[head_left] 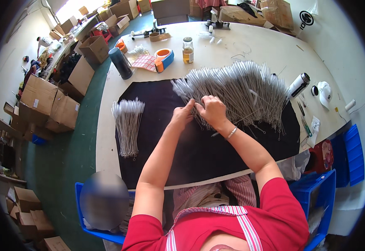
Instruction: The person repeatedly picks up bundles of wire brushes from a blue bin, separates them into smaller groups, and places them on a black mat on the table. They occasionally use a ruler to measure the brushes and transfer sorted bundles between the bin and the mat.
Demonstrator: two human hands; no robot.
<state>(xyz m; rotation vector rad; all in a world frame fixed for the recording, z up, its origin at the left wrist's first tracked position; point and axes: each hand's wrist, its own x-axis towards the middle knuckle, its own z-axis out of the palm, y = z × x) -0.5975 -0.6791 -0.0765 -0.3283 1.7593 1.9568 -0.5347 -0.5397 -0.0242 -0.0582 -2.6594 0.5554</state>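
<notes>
A large heap of straw brushes [236, 90], with white bristles and thin looped wire handles, lies at the centre right of a black cloth [157, 167]. At the heap's left edge my right hand [212, 111] curls its fingers around some wire handles. Close against it, my left hand [182, 115] is closed, its index finger stretched toward the right fingertips. Whatever the left fingers pinch is too small to make out. A smaller, neat bundle of the same brushes [128, 127] lies apart on the cloth's left side, bristles pointing away from me.
Behind the cloth stand a dark cylinder [120, 62], an orange and blue tape dispenser [164, 60] and a glass jar [188, 50]. To the right are a thermos [298, 85], a white cap [324, 94] and green-handled snips [306, 127]. Blue bins [322, 209] flank me.
</notes>
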